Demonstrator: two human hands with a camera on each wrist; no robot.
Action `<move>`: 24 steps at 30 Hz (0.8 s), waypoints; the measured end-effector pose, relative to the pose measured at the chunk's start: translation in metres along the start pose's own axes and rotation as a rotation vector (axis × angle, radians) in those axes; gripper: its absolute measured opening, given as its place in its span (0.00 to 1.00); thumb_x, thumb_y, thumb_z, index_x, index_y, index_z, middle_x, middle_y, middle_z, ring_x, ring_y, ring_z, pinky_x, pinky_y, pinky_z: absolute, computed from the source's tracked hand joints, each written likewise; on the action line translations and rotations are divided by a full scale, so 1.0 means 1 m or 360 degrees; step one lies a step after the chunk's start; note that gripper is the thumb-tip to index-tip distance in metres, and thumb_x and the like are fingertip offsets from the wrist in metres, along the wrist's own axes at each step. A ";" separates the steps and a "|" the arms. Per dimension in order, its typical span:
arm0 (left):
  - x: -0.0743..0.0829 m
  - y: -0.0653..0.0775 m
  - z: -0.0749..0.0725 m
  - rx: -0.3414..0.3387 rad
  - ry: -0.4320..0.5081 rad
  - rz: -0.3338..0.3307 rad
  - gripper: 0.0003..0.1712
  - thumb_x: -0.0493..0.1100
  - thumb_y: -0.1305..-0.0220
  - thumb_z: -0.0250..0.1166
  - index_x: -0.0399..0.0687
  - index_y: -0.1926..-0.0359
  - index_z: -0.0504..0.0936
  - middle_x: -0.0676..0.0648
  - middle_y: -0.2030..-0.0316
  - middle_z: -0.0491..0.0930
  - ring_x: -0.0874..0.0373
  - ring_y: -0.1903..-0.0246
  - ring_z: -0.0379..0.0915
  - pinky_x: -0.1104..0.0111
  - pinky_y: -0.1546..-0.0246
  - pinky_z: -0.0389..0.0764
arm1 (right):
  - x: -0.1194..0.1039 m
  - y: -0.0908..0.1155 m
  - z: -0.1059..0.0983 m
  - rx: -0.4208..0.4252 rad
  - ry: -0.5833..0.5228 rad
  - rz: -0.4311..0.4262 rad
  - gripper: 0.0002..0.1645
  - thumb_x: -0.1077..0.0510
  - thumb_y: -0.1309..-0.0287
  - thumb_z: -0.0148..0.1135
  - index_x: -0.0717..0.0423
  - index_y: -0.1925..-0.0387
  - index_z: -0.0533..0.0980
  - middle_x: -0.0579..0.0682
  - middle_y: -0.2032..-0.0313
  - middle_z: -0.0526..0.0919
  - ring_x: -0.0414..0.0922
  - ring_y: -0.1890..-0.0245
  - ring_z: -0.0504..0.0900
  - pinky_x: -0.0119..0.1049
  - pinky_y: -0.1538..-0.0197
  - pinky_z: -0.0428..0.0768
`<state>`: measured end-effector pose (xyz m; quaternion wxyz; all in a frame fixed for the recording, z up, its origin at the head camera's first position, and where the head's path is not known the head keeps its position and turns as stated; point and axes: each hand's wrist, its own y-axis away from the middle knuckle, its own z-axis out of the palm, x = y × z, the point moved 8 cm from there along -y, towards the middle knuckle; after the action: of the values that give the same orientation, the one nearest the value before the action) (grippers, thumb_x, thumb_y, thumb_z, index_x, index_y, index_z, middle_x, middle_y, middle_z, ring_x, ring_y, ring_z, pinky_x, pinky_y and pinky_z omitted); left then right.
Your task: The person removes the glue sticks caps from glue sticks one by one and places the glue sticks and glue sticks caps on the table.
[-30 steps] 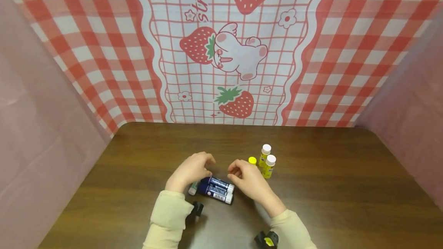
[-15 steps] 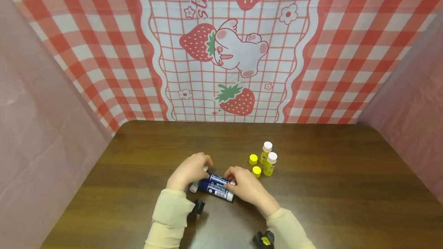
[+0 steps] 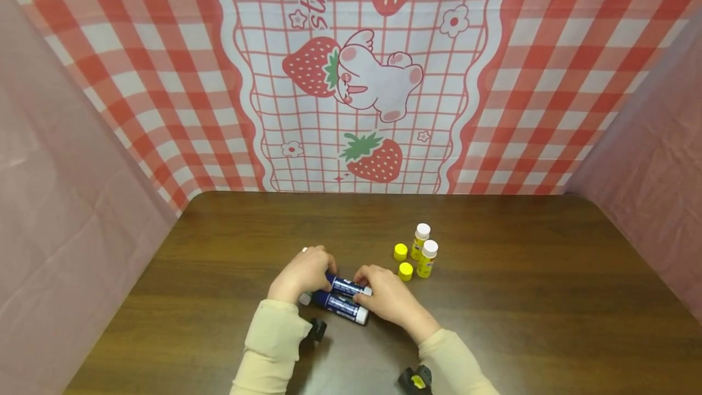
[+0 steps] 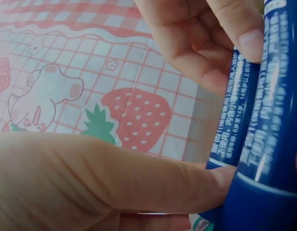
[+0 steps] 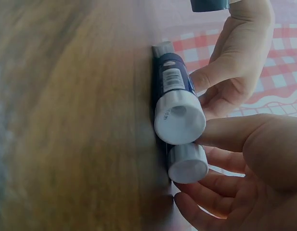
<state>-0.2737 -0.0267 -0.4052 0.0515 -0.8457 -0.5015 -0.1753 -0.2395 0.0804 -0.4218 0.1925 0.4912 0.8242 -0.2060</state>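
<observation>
Two dark blue glue sticks with white ends lie side by side on the table. My left hand [image 3: 304,274] pinches the far glue stick [image 3: 348,286] at its left end, its thumb pressing the blue tube in the left wrist view. My right hand [image 3: 392,298] has thumb and fingers about that stick's white end. The near glue stick [image 3: 340,308] lies just in front, its white base [image 5: 179,120] touching the right thumb in the right wrist view. Under the left hand, a tube's pale end [image 3: 304,298] pokes out, mostly hidden; a bit of green [image 4: 202,224] shows there.
Right of the hands stand two small yellow bottles with white tops, one farther back [image 3: 421,241] and one nearer [image 3: 427,259]. Two short yellow caps, a far one [image 3: 400,252] and a near one [image 3: 405,271], sit beside them. A strawberry-print cloth [image 3: 362,78] hangs behind the table [image 3: 521,273].
The right hand has come in from the right onto the far glue stick's white end. The left hand has shifted slightly right, and the near stick has turned a little, its left end covering more of the tube.
</observation>
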 end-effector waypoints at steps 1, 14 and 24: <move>0.000 0.000 0.001 -0.0010 -0.0001 -0.0006 0.10 0.38 0.62 0.73 0.45 0.72 0.83 0.48 0.70 0.76 0.53 0.65 0.70 0.59 0.59 0.69 | 0.000 0.000 0.000 0.0003 0.0005 0.0003 0.12 0.58 0.55 0.67 0.57 0.66 0.76 0.48 0.71 0.77 0.41 0.70 0.76 0.35 0.66 0.75; 0.001 -0.002 0.001 0.0018 -0.0053 0.0003 0.09 0.41 0.61 0.73 0.48 0.73 0.84 0.51 0.71 0.76 0.54 0.65 0.71 0.60 0.57 0.69 | 0.003 0.000 0.001 -0.0007 -0.0005 0.0053 0.13 0.57 0.54 0.67 0.56 0.65 0.76 0.46 0.71 0.76 0.40 0.71 0.74 0.35 0.66 0.73; 0.012 0.000 -0.006 0.0039 -0.0047 0.0029 0.10 0.42 0.59 0.72 0.48 0.72 0.82 0.51 0.70 0.77 0.55 0.65 0.72 0.57 0.55 0.69 | 0.002 0.001 0.000 -0.0009 0.0005 0.0036 0.15 0.58 0.55 0.67 0.58 0.64 0.75 0.48 0.70 0.76 0.41 0.71 0.74 0.37 0.65 0.74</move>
<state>-0.2697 -0.0189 -0.3954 0.0560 -0.8520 -0.4965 -0.1563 -0.2398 0.0821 -0.4225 0.1949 0.5003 0.8194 -0.2006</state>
